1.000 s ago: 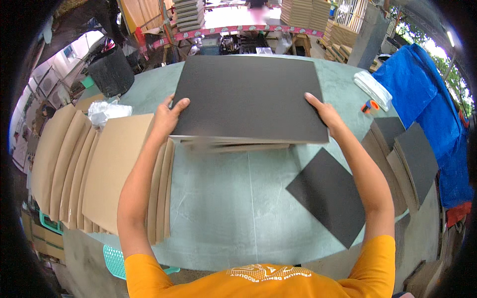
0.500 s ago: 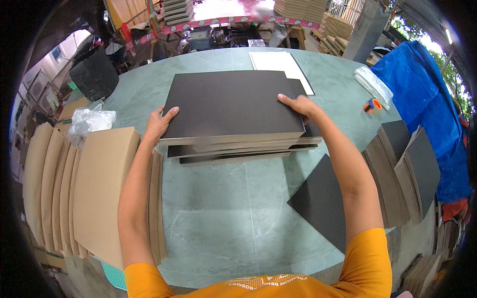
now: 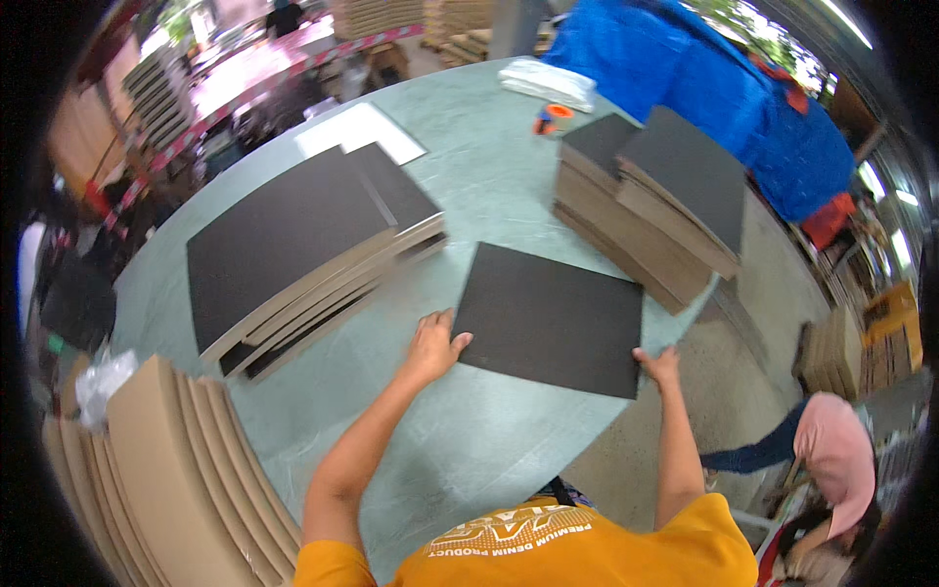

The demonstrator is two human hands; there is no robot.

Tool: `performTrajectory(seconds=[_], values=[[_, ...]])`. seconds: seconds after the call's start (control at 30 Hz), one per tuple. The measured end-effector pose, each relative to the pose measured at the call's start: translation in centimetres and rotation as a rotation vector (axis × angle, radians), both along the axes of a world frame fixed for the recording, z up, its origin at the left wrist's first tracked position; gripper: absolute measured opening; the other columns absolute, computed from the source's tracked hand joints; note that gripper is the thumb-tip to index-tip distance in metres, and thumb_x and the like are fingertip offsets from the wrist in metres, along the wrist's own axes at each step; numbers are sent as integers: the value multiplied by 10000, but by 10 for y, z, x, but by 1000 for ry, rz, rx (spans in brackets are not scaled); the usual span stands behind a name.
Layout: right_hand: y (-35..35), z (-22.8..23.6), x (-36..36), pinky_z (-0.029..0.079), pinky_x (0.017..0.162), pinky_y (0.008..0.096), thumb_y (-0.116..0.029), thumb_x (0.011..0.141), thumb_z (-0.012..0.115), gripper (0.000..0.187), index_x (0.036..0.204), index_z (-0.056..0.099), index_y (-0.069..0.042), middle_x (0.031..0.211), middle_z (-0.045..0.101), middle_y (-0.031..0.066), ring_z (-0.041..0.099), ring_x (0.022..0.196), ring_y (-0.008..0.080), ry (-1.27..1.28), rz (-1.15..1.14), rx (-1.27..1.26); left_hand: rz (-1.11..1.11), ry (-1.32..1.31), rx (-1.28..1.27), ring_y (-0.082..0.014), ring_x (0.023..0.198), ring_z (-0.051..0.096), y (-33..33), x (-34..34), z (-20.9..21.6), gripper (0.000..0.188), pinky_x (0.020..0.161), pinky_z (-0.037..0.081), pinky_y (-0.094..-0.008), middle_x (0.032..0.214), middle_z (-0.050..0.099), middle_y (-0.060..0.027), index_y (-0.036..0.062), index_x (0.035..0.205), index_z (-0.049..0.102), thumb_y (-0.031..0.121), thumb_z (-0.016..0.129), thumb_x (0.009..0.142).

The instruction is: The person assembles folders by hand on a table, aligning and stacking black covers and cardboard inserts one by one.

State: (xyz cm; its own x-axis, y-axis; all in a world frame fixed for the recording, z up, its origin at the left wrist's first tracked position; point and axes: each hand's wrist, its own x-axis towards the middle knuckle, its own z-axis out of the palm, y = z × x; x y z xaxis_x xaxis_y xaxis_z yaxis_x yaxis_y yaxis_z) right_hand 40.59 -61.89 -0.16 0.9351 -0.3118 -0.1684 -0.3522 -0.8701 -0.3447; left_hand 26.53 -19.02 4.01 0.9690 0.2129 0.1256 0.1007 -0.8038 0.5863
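A flat black board (image 3: pixel 553 321) lies near the table's front right, its right corner reaching to the table edge. My left hand (image 3: pixel 433 344) is at its left edge, thumb against the rim and fingers beside it. At the near right corner my right hand (image 3: pixel 659 364) pinches the board's edge. Whether more boards lie under this one is hard to tell. To the left is a stack of black-topped boards (image 3: pixel 293 245) with pale edges, unevenly layered. Taller piles of similar boards (image 3: pixel 685 181) stand at the right.
Brown folded cardboard pieces (image 3: pixel 156 440) stand at the lower left beside a clear plastic bag (image 3: pixel 103 386). A white sheet (image 3: pixel 362 134), an orange tape roll (image 3: pixel 555 118) and folded plastic (image 3: pixel 548 83) lie toward the back. A person in pink (image 3: pixel 833 455) bends at the lower right.
My view has turned right. Both hands have left the black-topped stack, which stays on the table, and are now on the separate black board at the right.
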Motion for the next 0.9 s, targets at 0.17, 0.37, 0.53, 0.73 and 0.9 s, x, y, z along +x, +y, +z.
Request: performTrajectory(seconds=[0.17, 0.37, 0.53, 0.73, 0.9], values=[[-19, 34, -41, 474, 507, 272, -236, 647, 779, 732, 1210, 415, 59, 972, 556, 147, 585, 674, 192, 296, 60, 478, 207, 82, 103, -374, 1036, 482, -53, 28, -30, 670, 914, 370, -420, 1099, 522, -260, -42, 1213, 426, 302, 706, 711], [-31, 22, -54, 439, 513, 297, -326, 648, 766, 516, 958, 594, 51, 679, 578, 64, 556, 599, 161, -85, 69, 492, 195, 287, -676, -277, 931, 581, -46, -3, -20, 589, 813, 453, -352, 1063, 573, -221, -73, 1139, 475, 134, 742, 657], [-42, 11, -29, 434, 568, 305, -365, 642, 766, 485, 848, 614, 46, 725, 595, 87, 565, 661, 165, 299, 364, 312, 386, 238, -834, -220, 925, 576, -55, -36, -25, 446, 793, 450, -315, 1052, 579, -180, -80, 1028, 537, 149, 722, 693], [-8, 154, -44, 401, 565, 358, -287, 778, 654, 308, 806, 515, -14, 640, 498, 92, 473, 595, 185, 98, 901, 721, 590, -70, -972, -188, 1004, 511, -55, -70, -28, 517, 875, 380, -289, 1135, 540, -131, -26, 1148, 477, 304, 657, 793], [-13, 282, 5, 430, 616, 275, -168, 822, 602, 226, 966, 509, -21, 789, 524, 46, 515, 722, 120, -393, 1394, 697, 450, -466, -1391, -212, 1126, 442, -103, -30, -3, 715, 997, 297, -303, 1272, 419, -106, 18, 1332, 256, 220, 664, 781]])
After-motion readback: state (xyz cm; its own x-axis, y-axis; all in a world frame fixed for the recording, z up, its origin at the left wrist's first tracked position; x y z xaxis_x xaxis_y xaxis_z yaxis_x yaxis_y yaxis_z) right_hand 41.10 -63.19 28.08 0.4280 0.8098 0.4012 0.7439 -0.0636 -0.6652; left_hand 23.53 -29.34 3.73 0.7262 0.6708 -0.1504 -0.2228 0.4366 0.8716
